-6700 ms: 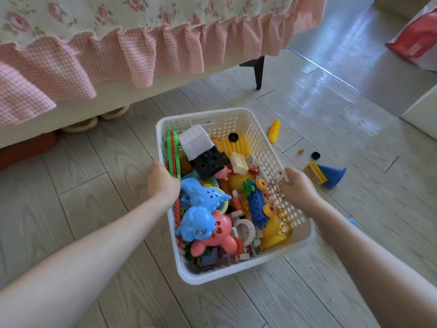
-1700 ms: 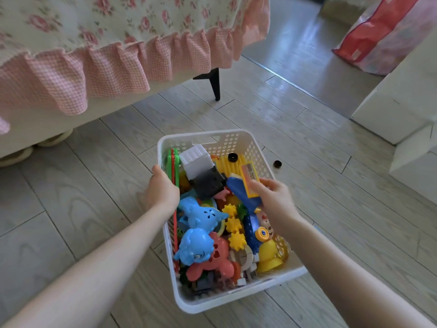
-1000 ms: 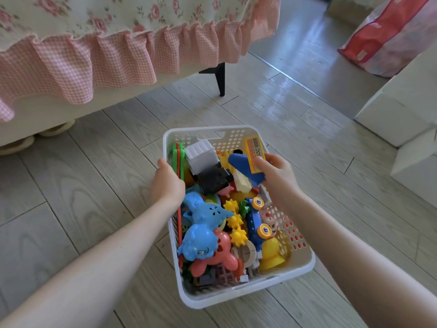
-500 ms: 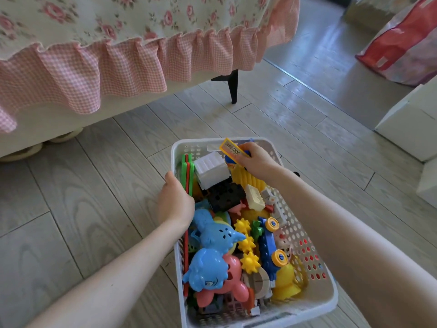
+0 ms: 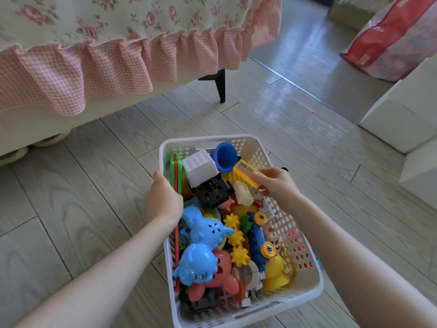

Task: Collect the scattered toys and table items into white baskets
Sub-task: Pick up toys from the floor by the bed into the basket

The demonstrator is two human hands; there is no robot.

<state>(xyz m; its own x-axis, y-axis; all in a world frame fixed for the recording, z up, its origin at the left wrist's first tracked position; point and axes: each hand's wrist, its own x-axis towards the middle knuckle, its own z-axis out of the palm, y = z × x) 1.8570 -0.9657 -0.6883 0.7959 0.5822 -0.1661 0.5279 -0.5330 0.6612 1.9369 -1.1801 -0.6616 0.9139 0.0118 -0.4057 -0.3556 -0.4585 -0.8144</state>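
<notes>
The white basket (image 5: 318,286) stands on the floor, heaped with toys. The left hand (image 5: 163,200) has its grip curled over the basket's left rim. Above the basket's far right corner, the right hand (image 5: 275,183) has its grip pinched on the near end of a yellow block (image 5: 244,171), which lies inside the basket beside a blue cone (image 5: 225,157) at the far wall.

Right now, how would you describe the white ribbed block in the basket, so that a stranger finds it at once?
Find the white basket on the wooden floor, below the pink frilled cover. At its far end, the white ribbed block lies between green strips at the left wall and a blue cup. It alone is white and boxy, with ridged sides.
</notes>
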